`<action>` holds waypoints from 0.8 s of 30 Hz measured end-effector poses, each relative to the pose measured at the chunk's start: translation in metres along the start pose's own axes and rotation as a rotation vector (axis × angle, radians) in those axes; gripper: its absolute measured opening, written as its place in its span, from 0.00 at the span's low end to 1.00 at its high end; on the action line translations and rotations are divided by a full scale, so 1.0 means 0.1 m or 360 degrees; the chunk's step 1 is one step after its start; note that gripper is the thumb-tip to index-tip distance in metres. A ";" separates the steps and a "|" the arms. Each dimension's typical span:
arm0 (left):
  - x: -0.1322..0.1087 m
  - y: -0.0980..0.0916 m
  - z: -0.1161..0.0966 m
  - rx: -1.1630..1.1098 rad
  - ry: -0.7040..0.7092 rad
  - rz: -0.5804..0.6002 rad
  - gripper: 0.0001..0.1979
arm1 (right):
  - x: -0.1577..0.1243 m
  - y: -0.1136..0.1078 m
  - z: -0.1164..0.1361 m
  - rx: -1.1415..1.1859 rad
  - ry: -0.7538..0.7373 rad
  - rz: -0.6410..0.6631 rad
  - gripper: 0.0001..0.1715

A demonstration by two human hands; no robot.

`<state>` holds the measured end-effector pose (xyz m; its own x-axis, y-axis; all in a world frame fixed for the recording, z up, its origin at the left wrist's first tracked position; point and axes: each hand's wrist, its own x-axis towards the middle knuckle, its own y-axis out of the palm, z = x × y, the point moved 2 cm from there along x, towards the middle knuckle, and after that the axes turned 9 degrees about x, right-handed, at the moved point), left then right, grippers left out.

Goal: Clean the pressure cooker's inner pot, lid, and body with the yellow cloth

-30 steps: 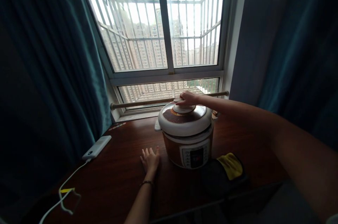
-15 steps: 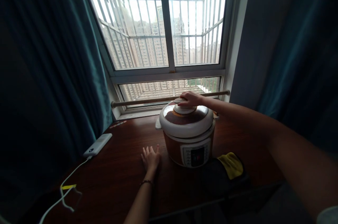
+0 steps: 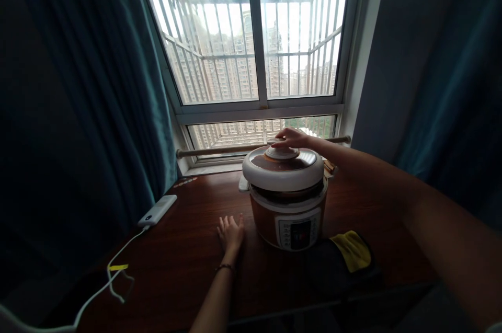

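Observation:
My right hand [image 3: 292, 138] is closed on the knob of a round lid [image 3: 283, 179], which has a white rim and a brownish see-through middle. The lid is raised a little above an electric cooker [image 3: 263, 220], leaving a dark gap at the front. A control panel [image 3: 300, 232] is on the cooker's brown front. Left of the cooker, my left hand [image 3: 230, 232] lies flat on the wooden table [image 3: 188, 254], fingers spread, holding nothing. What is inside the cooker is hidden from view.
A yellow and dark cloth [image 3: 352, 252] lies right of the cooker's front. At the left are a white power strip [image 3: 157, 210] and its white cable [image 3: 94, 296]. Behind stand a barred window [image 3: 261, 50] and a horizontal rail [image 3: 219, 150]. A blue curtain [image 3: 117, 113] hangs at the left.
My right hand has lifted the lid slightly off the cooker, opening a gap under its rim. My left hand stays flat on the table. The whole view has shifted a little.

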<state>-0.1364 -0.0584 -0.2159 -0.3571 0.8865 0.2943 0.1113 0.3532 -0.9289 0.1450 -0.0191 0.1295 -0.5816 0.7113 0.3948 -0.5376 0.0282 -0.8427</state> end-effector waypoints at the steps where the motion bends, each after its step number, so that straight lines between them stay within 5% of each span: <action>1: 0.00 0.01 0.00 -0.0004 0.0003 -0.0001 0.30 | 0.00 -0.05 0.00 0.0061 0.0050 -0.0045 0.30; 9: 0.01 0.04 0.02 -0.0042 0.0008 -0.0013 0.30 | -0.05 -0.52 0.03 0.0366 0.0239 -0.0341 0.33; 24: 0.02 0.07 0.03 -0.0190 0.0012 -0.0099 0.31 | -0.24 -0.23 -0.03 -0.0012 0.0293 -0.0286 0.32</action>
<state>-0.1396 -0.0548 -0.2223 -0.3601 0.8638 0.3524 0.1988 0.4401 -0.8757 0.1728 -0.0352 0.1380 -0.3555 0.8102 0.4659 -0.6172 0.1708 -0.7680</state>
